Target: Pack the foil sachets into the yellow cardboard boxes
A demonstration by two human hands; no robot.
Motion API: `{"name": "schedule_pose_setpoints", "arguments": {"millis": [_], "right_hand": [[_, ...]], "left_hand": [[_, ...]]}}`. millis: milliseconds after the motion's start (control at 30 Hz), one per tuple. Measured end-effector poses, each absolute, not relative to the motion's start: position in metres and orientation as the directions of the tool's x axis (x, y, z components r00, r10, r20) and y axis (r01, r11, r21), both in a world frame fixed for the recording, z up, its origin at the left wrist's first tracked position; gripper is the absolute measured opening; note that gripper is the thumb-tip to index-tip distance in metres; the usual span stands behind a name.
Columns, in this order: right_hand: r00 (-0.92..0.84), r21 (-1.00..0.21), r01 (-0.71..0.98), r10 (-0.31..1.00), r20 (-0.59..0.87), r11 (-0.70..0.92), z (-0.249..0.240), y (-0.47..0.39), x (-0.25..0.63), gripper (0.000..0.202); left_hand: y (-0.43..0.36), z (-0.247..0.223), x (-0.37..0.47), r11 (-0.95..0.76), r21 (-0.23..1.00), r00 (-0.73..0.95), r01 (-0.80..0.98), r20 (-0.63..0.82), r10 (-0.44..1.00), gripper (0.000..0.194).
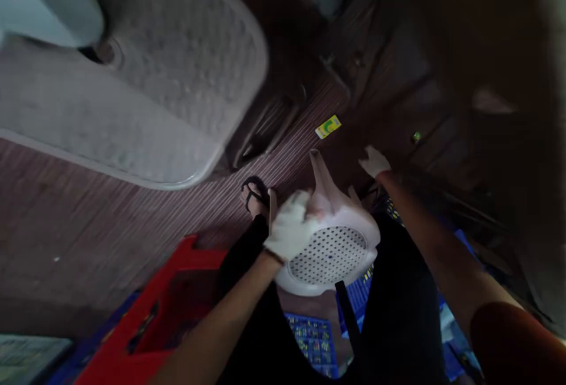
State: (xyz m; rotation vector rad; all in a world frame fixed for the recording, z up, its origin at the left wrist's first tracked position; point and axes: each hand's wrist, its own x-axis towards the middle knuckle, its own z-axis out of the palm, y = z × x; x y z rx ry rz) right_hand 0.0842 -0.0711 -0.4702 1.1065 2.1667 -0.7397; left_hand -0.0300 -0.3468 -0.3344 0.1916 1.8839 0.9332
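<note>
A pale plastic stool (329, 255) with a round, perforated seat is between my legs, one of its legs pointing forward. My left hand (289, 229), in a white glove, is over the left edge of the seat and appears to touch it. Motion smears its fingers, so their grip is unclear. Beyond the stool's right side, my right hand (375, 162) wears a white glove too. It is apart from the stool, fingers stretched out, with nothing seen in it.
A large grey-topped table (190, 78) fills the upper left. On the ribbed floor (145, 214) lies a yellow-green packet (328, 127). At lower left is a red plastic stool or crate (145, 314). Blue trays of small parts (316, 341) are below. Dark, blurred shapes occupy the right.
</note>
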Motion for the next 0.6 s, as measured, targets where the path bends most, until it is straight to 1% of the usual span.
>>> {"name": "schedule_pose_setpoints", "arguments": {"millis": [33, 67, 133, 200, 267, 367, 400, 500, 567, 600], "right_hand": [[-0.501, -0.190, 0.812, 0.491, -0.713, 0.552, -0.491, -0.071, 0.070, 0.054], [-0.523, -0.165, 0.771, 0.465, -0.714, 0.614, -0.510, -0.073, 0.053, 0.056], [-0.576, -0.173, 0.689, 0.387, -0.720, 0.704, -0.541, -0.081, 0.017, 0.059], [-0.584, -0.152, 0.659, 0.373, -0.721, 0.737, -0.562, -0.086, -0.016, 0.060], [-0.581, -0.121, 0.658, 0.399, -0.709, 0.743, -0.575, -0.089, -0.039, 0.060], [-0.575, -0.105, 0.670, 0.423, -0.701, 0.735, -0.589, -0.096, -0.056, 0.051], [-0.565, -0.107, 0.679, 0.425, -0.707, 0.726, -0.594, -0.099, -0.058, 0.049], [-0.523, -0.121, 0.723, 0.425, -0.739, 0.681, -0.607, -0.110, -0.057, 0.046], [-0.493, -0.140, 0.760, 0.423, -0.760, 0.635, -0.603, -0.118, -0.053, 0.053], [-0.481, -0.154, 0.779, 0.423, -0.768, 0.608, -0.596, -0.121, -0.050, 0.060]], "left_hand": [[-0.334, -0.343, -0.018, 0.713, 0.685, -0.434, -0.149, -0.693, 0.576, 0.035], [-0.324, -0.351, -0.010, 0.728, 0.681, -0.400, -0.081, -0.691, 0.602, 0.034], [-0.314, -0.360, -0.002, 0.731, 0.681, -0.373, -0.045, -0.690, 0.620, 0.036], [-0.314, -0.362, 0.000, 0.734, 0.679, -0.380, -0.016, -0.683, 0.624, 0.035], [-0.317, -0.361, -0.001, 0.739, 0.667, -0.333, 0.089, -0.680, 0.653, 0.032], [-0.319, -0.354, -0.003, 0.749, 0.542, -0.295, 0.381, -0.697, 0.654, 0.032], [-0.317, -0.352, -0.003, 0.736, 0.510, -0.278, 0.446, -0.702, 0.655, 0.034], [-0.312, -0.349, -0.003, 0.701, 0.470, -0.255, 0.536, -0.701, 0.666, 0.038], [-0.312, -0.350, -0.002, 0.679, 0.466, -0.258, 0.567, -0.682, 0.684, 0.038], [-0.313, -0.352, -0.001, 0.668, 0.463, -0.265, 0.583, -0.669, 0.694, 0.037]]}}
